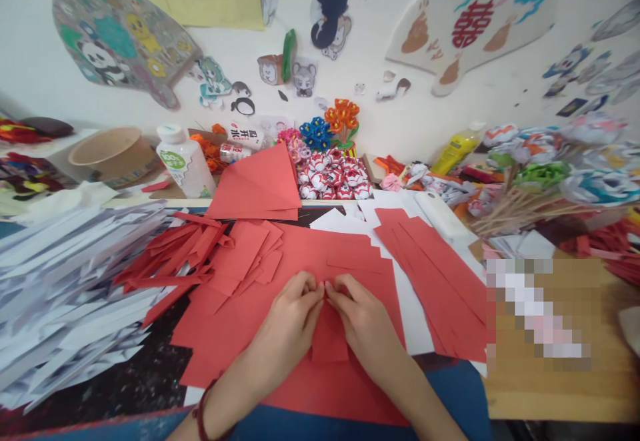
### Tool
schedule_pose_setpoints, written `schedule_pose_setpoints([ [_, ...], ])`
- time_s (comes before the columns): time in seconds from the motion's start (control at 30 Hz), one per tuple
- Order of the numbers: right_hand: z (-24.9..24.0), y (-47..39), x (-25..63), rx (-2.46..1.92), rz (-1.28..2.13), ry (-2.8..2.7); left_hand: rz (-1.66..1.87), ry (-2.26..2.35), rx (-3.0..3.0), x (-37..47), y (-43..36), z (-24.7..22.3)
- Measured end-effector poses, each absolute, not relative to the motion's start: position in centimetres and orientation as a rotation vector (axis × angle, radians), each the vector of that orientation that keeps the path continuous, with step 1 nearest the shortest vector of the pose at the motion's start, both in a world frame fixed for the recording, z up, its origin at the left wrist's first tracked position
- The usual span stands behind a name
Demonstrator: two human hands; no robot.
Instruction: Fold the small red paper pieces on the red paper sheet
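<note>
My left hand [297, 307] and my right hand [357, 304] meet at the middle of the table, fingertips pinched together. Between them they grip the upper end of a small red paper piece [330, 344], whose lower part hangs below the fingers. Under both hands lie large red paper sheets [280, 374], overlapping one another. Left of my left hand, several small red paper rectangles [245, 254] are fanned out on the sheets. A red paper strip [355, 265] rests just beyond my right hand. The fingertips hide the paper's gripped edge.
Folded white paper strips [75, 294] and folded red strips [175, 247] pile up at left. Long red sheets [435, 274] lie at right over white paper. A white bottle [183, 161], red-and-white paper flowers [335, 177] and a yellow bottle [457, 149] stand along the wall.
</note>
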State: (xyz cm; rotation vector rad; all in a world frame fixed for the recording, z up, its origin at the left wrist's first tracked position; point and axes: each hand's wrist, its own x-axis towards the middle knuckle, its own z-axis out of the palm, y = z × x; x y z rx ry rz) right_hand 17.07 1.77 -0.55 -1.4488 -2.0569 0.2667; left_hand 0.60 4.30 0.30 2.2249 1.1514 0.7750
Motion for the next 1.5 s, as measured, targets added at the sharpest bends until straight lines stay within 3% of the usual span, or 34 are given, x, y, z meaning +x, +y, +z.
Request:
schedule_pose_setpoints([
  [0.2, -0.9, 1.6, 17.3, -1.448, 0.406, -1.914, 0.813, 1.29, 2.209, -0.5, 4.7, 0.0],
  [0.93, -1.0, 1.6, 17.3, -1.478, 0.205, -2.043, 0.45, 1.239, 2.823, -0.1, 4.0, 0.5],
  [1.5, -0.9, 0.7, 18.3, -1.56, -0.368, -2.401, 0.182, 1.135, 3.107, -1.3, 4.1, 1.7],
])
